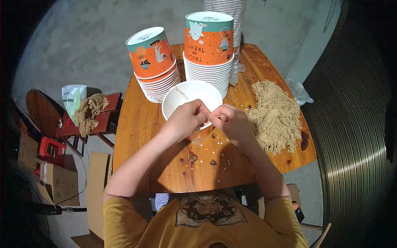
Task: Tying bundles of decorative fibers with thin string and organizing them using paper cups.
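A white-lined paper tub (202, 90) stands at the middle of the table, its open mouth facing up toward me. One thin tan strand of string (180, 92) lies across its inside near the far left rim. Over the tub's near rim my left hand (188, 119) is closed in a pinch, fingertips almost touching those of my right hand (232, 124). The right hand pinches too, and a short end of string sticks out between its fingers. Their fingertips hide how the string runs at the rim. To the right lies a loose heap of tan string (276, 118).
Behind the tub stand two stacks of upside-down tubs with orange and green prints, the left stack (155, 70) leaning and the right stack (209, 72) taller. Small pale dots dot the wooden table (169, 165). A chair with more string (92, 109) is at left, by cardboard boxes (60, 184).
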Action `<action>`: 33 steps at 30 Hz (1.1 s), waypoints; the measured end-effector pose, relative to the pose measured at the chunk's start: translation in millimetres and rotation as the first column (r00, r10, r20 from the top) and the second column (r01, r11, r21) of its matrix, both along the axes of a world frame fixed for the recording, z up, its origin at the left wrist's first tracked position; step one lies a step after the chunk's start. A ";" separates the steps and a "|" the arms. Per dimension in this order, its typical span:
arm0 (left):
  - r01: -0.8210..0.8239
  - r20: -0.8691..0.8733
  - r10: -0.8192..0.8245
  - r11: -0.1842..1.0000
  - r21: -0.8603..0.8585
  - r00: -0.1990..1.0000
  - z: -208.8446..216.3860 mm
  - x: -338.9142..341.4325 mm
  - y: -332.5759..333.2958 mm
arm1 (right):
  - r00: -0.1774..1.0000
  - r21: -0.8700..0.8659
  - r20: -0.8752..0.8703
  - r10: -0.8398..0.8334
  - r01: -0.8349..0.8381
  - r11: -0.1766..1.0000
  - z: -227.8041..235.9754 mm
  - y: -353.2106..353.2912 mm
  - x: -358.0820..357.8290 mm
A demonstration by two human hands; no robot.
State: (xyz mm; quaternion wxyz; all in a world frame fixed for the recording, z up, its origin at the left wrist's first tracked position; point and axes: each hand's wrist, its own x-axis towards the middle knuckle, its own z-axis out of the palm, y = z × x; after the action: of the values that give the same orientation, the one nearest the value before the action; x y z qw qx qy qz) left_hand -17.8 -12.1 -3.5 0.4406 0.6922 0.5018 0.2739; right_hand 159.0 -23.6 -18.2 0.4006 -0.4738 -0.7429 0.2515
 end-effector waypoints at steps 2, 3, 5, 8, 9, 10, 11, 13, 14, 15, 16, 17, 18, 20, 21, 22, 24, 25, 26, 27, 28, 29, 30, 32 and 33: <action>-0.036 0.009 0.035 0.999 0.027 0.999 -0.4 0.3 -1.3 | 1.000 0.007 0.008 0.000 0.000 1.000 1.2 -0.1 -0.4; -0.036 0.009 0.035 0.999 0.027 0.999 -0.5 0.5 -1.2 | 1.000 0.015 0.016 -0.001 0.001 1.000 2.2 -0.4 -0.5; -0.038 0.001 0.038 0.999 0.023 0.999 -1.4 1.0 -0.6 | 0.999 0.018 0.035 -0.009 0.009 1.000 3.8 -1.1 -0.8; -0.049 0.000 0.049 0.997 0.052 0.999 -0.1 2.5 -2.9 | 0.999 0.011 0.050 -0.003 0.002 1.000 3.6 -1.0 0.0; -0.049 0.000 0.049 0.997 0.053 0.999 0.3 2.8 -3.5 | 0.999 -0.001 0.047 0.012 -0.012 1.000 3.2 -0.7 0.6; -0.054 -0.005 0.055 0.997 0.058 0.998 0.6 3.2 -4.0 | 0.999 0.000 0.047 0.012 -0.012 1.000 2.1 -0.4 0.9; -0.059 -0.011 0.060 0.996 0.064 0.998 1.1 3.3 -4.3 | 0.999 0.009 0.038 0.020 -0.020 1.000 0.7 -0.1 1.0; -0.064 -0.013 0.065 0.996 0.065 0.998 1.7 3.5 -4.2 | 0.999 0.020 0.029 0.027 -0.028 0.999 1.0 0.5 2.0; -0.071 -0.015 0.072 0.995 0.065 0.997 1.7 3.3 -4.4 | 0.999 -0.004 0.043 0.018 -0.017 1.000 2.1 1.1 2.6; -0.072 -0.015 0.073 0.995 0.065 0.997 2.0 3.3 -4.8 | 0.998 -0.027 0.057 0.008 -0.006 1.000 2.7 1.4 2.8; -0.080 -0.010 0.081 0.994 0.072 0.997 2.4 3.3 -5.2 | 0.998 -0.026 0.057 0.009 -0.007 1.000 2.3 1.5 2.6; -0.087 -0.006 0.088 0.993 0.079 0.996 3.3 3.8 -5.3 | 0.999 -0.039 0.053 -0.004 0.006 0.999 2.0 1.7 2.7; -0.086 -0.005 0.086 0.993 0.079 0.996 4.5 4.2 -5.4 | 0.999 -0.051 0.049 -0.016 0.018 0.999 1.9 1.7 3.0; -0.067 0.018 0.065 0.995 0.078 0.998 6.6 4.6 -5.5 | 0.998 -0.039 0.056 -0.010 0.012 0.999 2.0 0.7 3.9; -0.067 0.018 0.066 0.995 0.078 0.998 5.6 3.8 -4.4 | 0.998 -0.027 0.063 -0.003 0.005 1.000 1.8 0.4 4.1; -0.052 0.044 0.050 0.996 0.065 0.998 3.5 2.4 -2.4 | 0.998 -0.027 0.063 -0.003 0.004 1.000 1.5 0.5 3.5; -0.035 0.071 0.031 0.998 0.053 0.997 0.1 1.9 0.0 | 0.998 0.015 0.050 -0.024 0.023 1.000 1.8 -0.2 2.6; -0.028 0.131 0.022 0.999 0.044 0.991 -1.4 2.1 0.9 | 0.998 0.016 0.050 -0.025 0.024 1.000 2.0 -0.3 3.0; -0.022 0.190 0.015 0.999 0.034 0.982 -2.3 1.9 1.6 | 0.999 0.002 0.045 -0.026 0.026 1.000 1.9 0.0 3.2; -0.022 0.190 0.016 0.999 0.034 0.982 -2.0 1.4 2.2 | 0.999 -0.011 0.039 -0.027 0.028 1.000 1.7 0.3 3.2; -0.008 0.220 0.004 1.000 0.014 0.975 -1.3 0.5 2.8 | 0.999 -0.011 0.039 -0.026 0.027 1.000 1.8 0.4 2.8; 0.009 0.251 -0.008 1.000 -0.005 0.968 -0.8 0.0 3.4 | 0.999 -0.022 0.031 -0.036 0.036 0.999 1.9 0.2 2.3; 0.009 0.250 -0.007 1.000 -0.005 0.968 -0.6 -0.4 3.8 | 0.999 -0.034 0.023 -0.045 0.046 0.998 2.0 0.1 2.1; 0.028 0.314 -0.007 0.998 -0.064 0.950 0.1 -0.5 4.4 | 0.999 -0.016 0.023 -0.033 0.033 0.999 1.3 0.1 3.2; 0.031 0.314 -0.009 0.997 -0.064 0.950 1.1 0.3 4.3 | 1.000 0.001 0.023 -0.021 0.021 1.000 1.1 0.1 4.0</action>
State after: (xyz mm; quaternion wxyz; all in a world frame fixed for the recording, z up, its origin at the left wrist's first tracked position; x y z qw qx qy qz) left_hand -17.5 -7.9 -2.4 0.5405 0.6296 0.4276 0.3585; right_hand 163.0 -23.5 -17.1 0.3947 -0.4841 -0.7426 0.2416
